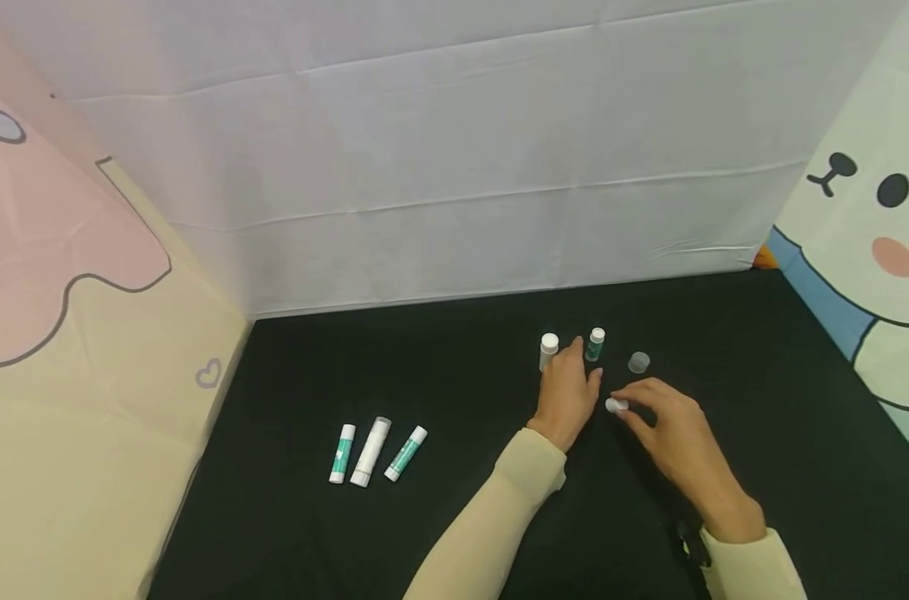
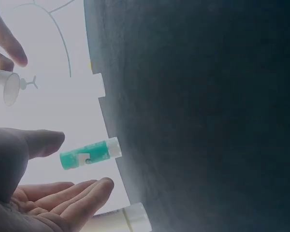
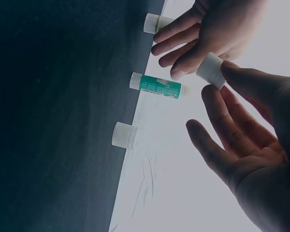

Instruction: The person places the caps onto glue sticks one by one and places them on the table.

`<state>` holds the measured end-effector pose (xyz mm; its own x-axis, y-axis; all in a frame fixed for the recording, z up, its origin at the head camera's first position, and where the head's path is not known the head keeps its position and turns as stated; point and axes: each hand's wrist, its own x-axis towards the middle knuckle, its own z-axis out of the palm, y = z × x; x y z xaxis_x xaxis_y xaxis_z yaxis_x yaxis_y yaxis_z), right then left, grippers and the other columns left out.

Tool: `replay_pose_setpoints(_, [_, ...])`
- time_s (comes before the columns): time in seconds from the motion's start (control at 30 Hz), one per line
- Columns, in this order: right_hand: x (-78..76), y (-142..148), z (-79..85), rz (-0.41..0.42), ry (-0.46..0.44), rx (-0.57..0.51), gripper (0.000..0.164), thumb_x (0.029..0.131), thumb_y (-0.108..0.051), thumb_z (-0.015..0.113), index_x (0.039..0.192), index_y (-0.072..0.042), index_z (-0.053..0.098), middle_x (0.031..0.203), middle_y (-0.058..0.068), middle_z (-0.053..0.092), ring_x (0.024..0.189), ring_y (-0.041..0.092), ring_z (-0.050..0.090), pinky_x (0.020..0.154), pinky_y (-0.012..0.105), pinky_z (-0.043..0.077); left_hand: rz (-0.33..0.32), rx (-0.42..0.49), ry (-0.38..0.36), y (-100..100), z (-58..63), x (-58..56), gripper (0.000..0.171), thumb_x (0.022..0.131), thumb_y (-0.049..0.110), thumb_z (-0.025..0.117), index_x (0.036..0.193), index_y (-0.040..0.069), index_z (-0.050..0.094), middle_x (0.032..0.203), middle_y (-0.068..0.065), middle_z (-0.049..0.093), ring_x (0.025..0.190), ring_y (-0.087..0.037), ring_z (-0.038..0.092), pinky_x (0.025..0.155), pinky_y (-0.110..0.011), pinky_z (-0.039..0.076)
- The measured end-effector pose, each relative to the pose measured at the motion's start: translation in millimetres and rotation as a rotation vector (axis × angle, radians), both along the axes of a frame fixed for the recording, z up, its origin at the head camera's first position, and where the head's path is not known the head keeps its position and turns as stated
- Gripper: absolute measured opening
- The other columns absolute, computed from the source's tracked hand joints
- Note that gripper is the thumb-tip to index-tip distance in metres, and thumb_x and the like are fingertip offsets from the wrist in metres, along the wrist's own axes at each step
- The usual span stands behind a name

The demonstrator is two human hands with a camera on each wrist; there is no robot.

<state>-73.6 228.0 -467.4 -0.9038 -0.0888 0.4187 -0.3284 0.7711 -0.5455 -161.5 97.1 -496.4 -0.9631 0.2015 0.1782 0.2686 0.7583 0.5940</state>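
My right hand (image 1: 671, 425) pinches a small white cap (image 3: 210, 70) between thumb and fingers, its hollow side facing the left hand in the left wrist view. My left hand (image 1: 566, 392) reaches forward with fingers extended and thumb apart, holding nothing. Close to its thumb, a small green-and-white glue stick (image 1: 595, 346) stands upright on the black table. A larger white glue stick (image 1: 548, 343) stands just beyond the left fingers, which partly cover it; whether they touch it I cannot tell. A clear translucent cap (image 1: 638, 362) sits on the table beyond the right hand.
On the left part of the black table (image 1: 274, 383) lie two green-and-white glue sticks (image 1: 342, 454) and a longer white glue stick (image 1: 371, 452) between them. A pale cloth wall (image 1: 454, 167) rises behind the table, with printed cloths at both sides.
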Motion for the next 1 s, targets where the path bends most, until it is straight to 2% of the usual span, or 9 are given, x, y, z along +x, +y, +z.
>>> replay_pose_setpoints(0.2, [0.9, 0.4, -0.6, 0.003, 0.004, 0.009, 0.029, 0.078, 0.011, 0.087, 0.102, -0.003, 0.08, 0.1, 0.005, 0.075, 0.093, 0.028, 0.074, 0.082, 0.048, 0.056, 0.023, 0.001, -0.037, 6.2, 3.3, -5.7, 0.054, 0.097, 0.019, 0.079, 0.143, -0.001, 0.06, 0.127, -0.013, 0.074, 0.115, -0.023, 0.074, 0.097, -0.034, 0.059])
replay_pose_setpoints(0.47, [0.7, 1.7, -0.2, -0.001, 0.013, 0.011, 0.029, 0.077, 0.01, 0.087, 0.102, -0.005, 0.08, 0.101, 0.005, 0.075, 0.092, 0.028, 0.073, 0.082, 0.046, 0.055, 0.038, -0.042, -0.031, 14.1, 2.6, -10.4, 0.052, 0.098, 0.021, 0.078, 0.142, -0.001, 0.06, 0.126, -0.012, 0.075, 0.114, -0.023, 0.074, 0.095, -0.033, 0.059])
replay_pose_setpoints(0.73, [0.9, 1.3, -1.1, 0.001, 0.021, 0.011, 0.03, 0.076, 0.01, 0.088, 0.101, -0.004, 0.08, 0.101, 0.004, 0.075, 0.093, 0.026, 0.073, 0.083, 0.036, 0.053, 0.021, -0.051, -0.026, 19.6, 2.9, -13.8, 0.043, 0.099, 0.019, 0.076, 0.137, 0.001, 0.062, 0.12, -0.011, 0.076, 0.105, -0.022, 0.077, 0.086, -0.03, 0.062])
replay_pose_setpoints(1.0, [1.8, 0.8, -0.2, -0.001, 0.009, 0.003, 0.031, 0.076, 0.011, 0.088, 0.102, -0.004, 0.08, 0.101, 0.004, 0.075, 0.093, 0.026, 0.073, 0.084, 0.036, 0.053, 0.029, -0.068, -0.031, 23.5, 1.6, -16.7, 0.028, 0.1, 0.017, 0.075, 0.123, 0.004, 0.065, 0.111, -0.009, 0.077, 0.095, -0.022, 0.078, 0.075, -0.028, 0.062])
